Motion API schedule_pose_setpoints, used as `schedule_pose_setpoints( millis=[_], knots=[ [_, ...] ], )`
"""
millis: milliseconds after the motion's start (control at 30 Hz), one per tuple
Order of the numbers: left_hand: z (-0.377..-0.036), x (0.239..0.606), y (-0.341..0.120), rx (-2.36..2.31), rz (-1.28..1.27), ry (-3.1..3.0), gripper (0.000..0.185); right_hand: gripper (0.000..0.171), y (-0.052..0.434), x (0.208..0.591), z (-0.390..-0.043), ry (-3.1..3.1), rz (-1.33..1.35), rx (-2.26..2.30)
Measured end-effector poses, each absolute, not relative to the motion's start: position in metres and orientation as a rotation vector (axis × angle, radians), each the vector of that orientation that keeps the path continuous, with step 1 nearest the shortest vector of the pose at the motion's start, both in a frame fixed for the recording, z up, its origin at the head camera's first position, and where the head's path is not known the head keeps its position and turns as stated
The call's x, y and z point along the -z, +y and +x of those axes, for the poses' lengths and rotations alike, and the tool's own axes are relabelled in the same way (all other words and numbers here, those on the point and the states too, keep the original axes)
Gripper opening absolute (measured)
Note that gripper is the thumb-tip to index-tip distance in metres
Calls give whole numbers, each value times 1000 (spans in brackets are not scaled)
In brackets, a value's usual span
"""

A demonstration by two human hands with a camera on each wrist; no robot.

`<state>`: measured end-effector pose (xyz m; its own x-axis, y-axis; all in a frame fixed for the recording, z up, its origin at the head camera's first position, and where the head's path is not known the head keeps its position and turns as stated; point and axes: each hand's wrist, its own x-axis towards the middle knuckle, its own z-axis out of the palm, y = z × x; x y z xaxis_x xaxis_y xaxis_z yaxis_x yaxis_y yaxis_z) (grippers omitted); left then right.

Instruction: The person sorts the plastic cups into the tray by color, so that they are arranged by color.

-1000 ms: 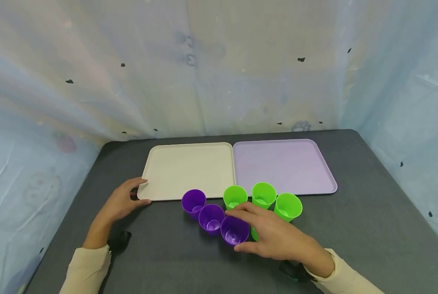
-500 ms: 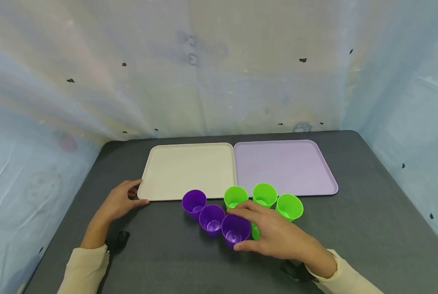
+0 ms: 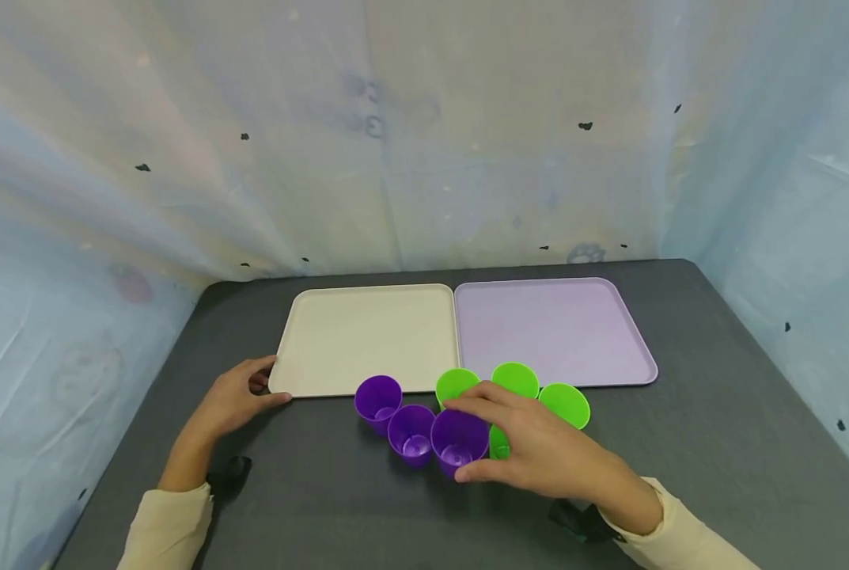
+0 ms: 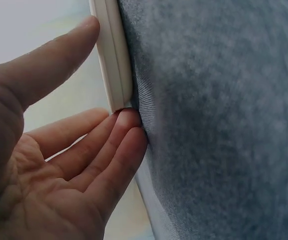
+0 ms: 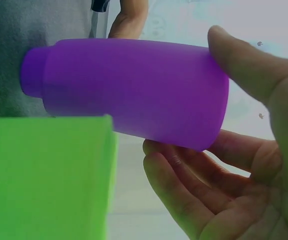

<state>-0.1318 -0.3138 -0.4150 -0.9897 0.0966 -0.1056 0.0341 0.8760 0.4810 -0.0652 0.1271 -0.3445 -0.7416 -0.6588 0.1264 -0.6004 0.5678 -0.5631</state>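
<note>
Pinching the nearest purple cup (image 3: 460, 445) near its rim in our right hand (image 3: 531, 443), beside a green cup (image 3: 498, 446), we should hold it upright, clear of that neighbour, our left hand (image 3: 230, 402) touching the cream tray (image 3: 367, 339) with relaxed fingers.

You've got a dark grey table (image 3: 324, 507) in front, far corners rounded. Pale creased sheeting (image 3: 467, 198) behind it and along both your sides, small black patches (image 3: 585, 126) scattered across, faded grey print (image 3: 585, 253) low at back.
</note>
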Motion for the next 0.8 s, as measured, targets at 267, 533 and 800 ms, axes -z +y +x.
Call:
schedule_pose_setpoints(
  millis=[267, 533, 800],
  knots=[
    [-133, 414, -312, -722, 57, 2933, 81, 72, 131, 328, -75, 2699, -1084, 912],
    [-132, 414, -312, -723, 16, 2932, 82, 71, 134, 311, -87, 2733, -1211, 901],
    [-135, 416, -313, -726, 14, 2939, 83, 72, 133, 297, -94, 2749, -1223, 898]
  ],
)
